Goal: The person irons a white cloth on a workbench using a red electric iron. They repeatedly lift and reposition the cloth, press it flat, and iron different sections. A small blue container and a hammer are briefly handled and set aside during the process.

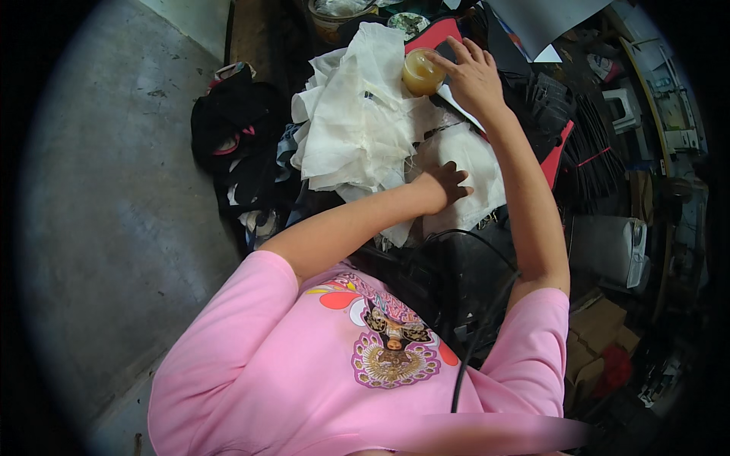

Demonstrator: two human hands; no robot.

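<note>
A heap of thin white cloth pieces (357,125) lies in front of me, creased and layered. My left hand (439,190) rests at the near edge of a second white cloth piece (475,171), its fingers spread. Farther off, my right hand (475,82) is stretched out with the fingers apart. One fingertip reaches the rim of a small round clear tub (423,74) with yellowish-brown contents; whether it touches cannot be made out. Under and beyond the right hand lies a red and black sheet (437,34), partly covered.
Dark clothes (236,125) are piled at the left, beside the grey floor (129,190). Stacked black pieces (589,171) tied with a red band lie at the right. A bucket (331,23) stands at the back. A black cable (475,338) hangs before my chest.
</note>
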